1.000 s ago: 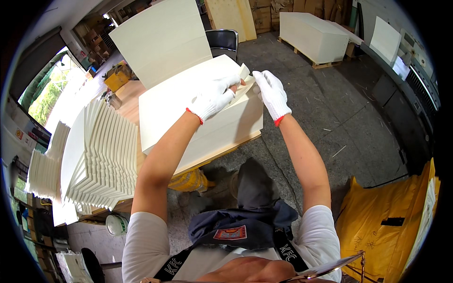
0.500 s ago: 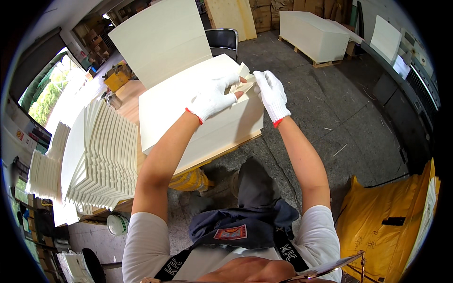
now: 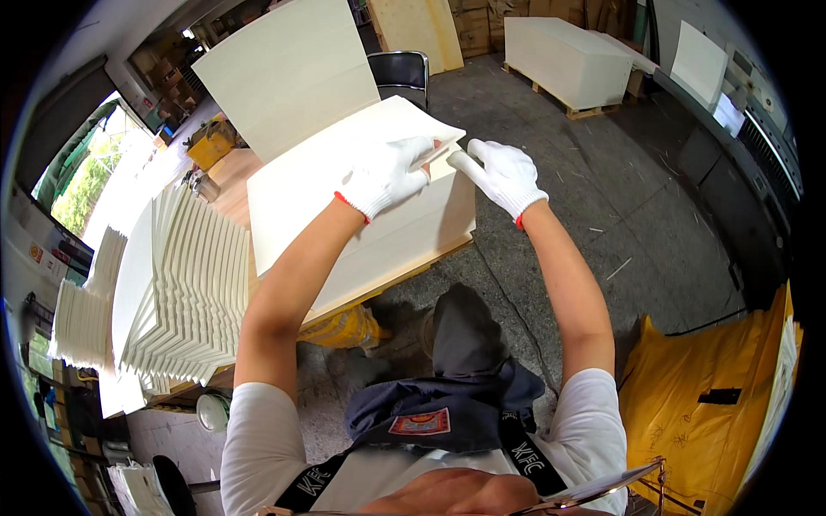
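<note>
A tall stack of large cream paper sheets stands on the table in front of me. My left hand, in a white knit glove with bare fingertips, lies on top near the right corner and pinches the lifted edge of the upper sheets. That corner curls up above the rest of the stack. Just right of it is my right hand, gloved in white, its thumb stretched toward the corner and its fingers apart from the thumb. It appears to hold nothing.
Fanned bundles of paper are piled on the left of the table. Behind the stack rise large upright sheets and a black chair. A wrapped pallet load stands far right, a dark machine at right, a yellow covered bundle near right.
The folded-back flaps at the corner have come down into one gently raised edge. My right hand has moved slightly right and down, its thumb now spread from the fingers.
</note>
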Tool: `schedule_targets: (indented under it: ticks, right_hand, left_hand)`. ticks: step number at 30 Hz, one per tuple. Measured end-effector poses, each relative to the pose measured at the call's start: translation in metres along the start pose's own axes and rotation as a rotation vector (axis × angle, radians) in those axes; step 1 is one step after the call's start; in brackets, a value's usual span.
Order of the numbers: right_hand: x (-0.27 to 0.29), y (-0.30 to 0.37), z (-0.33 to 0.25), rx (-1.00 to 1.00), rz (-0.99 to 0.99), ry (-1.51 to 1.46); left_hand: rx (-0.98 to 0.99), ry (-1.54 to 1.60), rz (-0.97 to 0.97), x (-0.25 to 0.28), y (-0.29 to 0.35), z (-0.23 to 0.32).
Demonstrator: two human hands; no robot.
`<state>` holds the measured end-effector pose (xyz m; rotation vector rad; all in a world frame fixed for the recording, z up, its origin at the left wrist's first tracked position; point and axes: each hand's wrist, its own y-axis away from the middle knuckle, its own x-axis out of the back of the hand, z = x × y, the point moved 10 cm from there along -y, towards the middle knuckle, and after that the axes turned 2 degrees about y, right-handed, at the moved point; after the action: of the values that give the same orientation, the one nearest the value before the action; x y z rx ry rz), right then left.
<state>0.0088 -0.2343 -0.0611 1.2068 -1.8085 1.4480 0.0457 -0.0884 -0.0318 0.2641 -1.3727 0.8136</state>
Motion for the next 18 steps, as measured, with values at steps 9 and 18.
schedule_targets:
  ticks: [9,18]
  right_hand:
    - [0.01,-0.023,-0.016,0.153,0.103,0.031]
    - [-0.013,-0.011,0.007,-0.31,0.112,-0.516]
  left_hand:
    - [0.075,0.083,-0.042,-0.009,-0.013,-0.016]
    - [0.167,0.459,-0.107,-0.011,-0.003,-0.025]
